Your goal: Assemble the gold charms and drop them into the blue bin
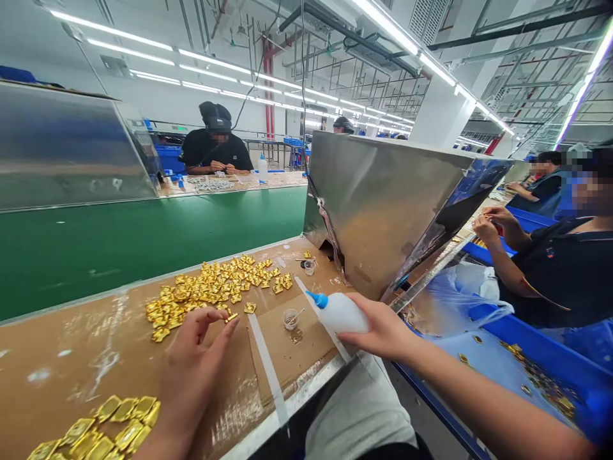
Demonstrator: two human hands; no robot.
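Observation:
My left hand (204,338) pinches a small gold piece (230,317) between thumb and forefinger, above the cardboard-covered bench. My right hand (378,326) is wrapped round a white squeeze bottle (342,313), whose blue nozzle (317,298) points left. A pile of gold pieces (211,284) lies beyond my left hand, and one loose gold piece (249,308) sits just right of it. Larger gold pieces (127,434) are laid close together at the lower left, partly hidden by my left forearm. Between my hands stands a small clear cup (290,319) with a thin stick in it.
A green belt (143,243) runs behind the bench (62,370). A metal hood (378,198) rises at the back right. Another small cup (309,267) stands near it. Blue bins (550,358) with gold pieces are at right. People sit across the belt and at right.

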